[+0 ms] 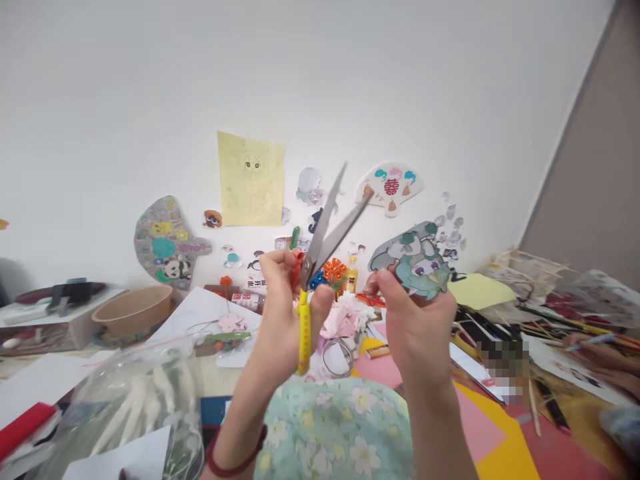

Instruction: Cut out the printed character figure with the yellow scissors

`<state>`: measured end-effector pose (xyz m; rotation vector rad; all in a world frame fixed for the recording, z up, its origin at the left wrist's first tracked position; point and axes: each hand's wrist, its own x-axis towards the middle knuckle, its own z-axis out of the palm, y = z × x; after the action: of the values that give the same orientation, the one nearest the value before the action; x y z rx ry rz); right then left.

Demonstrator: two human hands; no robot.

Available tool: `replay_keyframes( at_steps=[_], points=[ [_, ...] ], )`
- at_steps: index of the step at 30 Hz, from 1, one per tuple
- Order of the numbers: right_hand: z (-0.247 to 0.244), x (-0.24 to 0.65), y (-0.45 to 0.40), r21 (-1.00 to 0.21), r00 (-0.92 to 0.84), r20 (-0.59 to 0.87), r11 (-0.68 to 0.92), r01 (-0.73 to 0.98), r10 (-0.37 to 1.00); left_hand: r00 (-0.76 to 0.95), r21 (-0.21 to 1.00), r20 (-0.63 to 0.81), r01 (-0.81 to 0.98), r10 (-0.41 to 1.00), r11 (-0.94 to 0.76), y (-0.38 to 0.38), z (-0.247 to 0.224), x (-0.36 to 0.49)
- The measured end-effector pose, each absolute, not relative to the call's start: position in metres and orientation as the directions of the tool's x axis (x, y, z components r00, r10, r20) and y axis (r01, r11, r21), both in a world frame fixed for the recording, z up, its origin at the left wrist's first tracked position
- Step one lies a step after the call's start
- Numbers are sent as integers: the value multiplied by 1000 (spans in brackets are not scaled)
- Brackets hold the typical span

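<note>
- In the head view, our left hand grips the scissors by the handles, its fingers curled round the red part and its thumb raised on the nearer side.
- The scissors rise above that hand with the blades spread apart and the tips pointing up; a yellow strip with dark marks runs down against the palm.
- Our right hand pinches a paper cutout, a character with mint-green hair and purple eyes, between thumb and fingers. The cutout stands tilted just above the hand, apart from the blades.
- Between our two hands, and beyond them, we see pink paper flowers, an orange flower and a small yellow bottle; a roll of clear tape sits below the pink flowers.
- Left of our left hand lie a clear plastic bag with pale, finger-like pieces inside and, farther off, a brown bowl.
- Above our left hand, a yellow sheet with drawn eyes hangs on the wall.
- Well to the right of our right hand, another person's hand holds a pen over white paper.
</note>
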<state>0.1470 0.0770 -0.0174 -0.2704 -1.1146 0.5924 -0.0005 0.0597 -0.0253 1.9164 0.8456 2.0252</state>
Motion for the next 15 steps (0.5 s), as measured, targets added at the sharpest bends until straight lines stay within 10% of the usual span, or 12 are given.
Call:
replay_keyframes(
  at_steps=[7, 15],
  points=[
    [-17, 156, 74, -420, 433, 774, 886, -197, 463, 140, 597, 590, 587, 795, -547, 47, -18, -21],
    [-17, 144, 73, -378, 406, 776, 871, -313, 482, 114, 685, 514, 541, 850, -487, 44, -17, 0]
  ],
)
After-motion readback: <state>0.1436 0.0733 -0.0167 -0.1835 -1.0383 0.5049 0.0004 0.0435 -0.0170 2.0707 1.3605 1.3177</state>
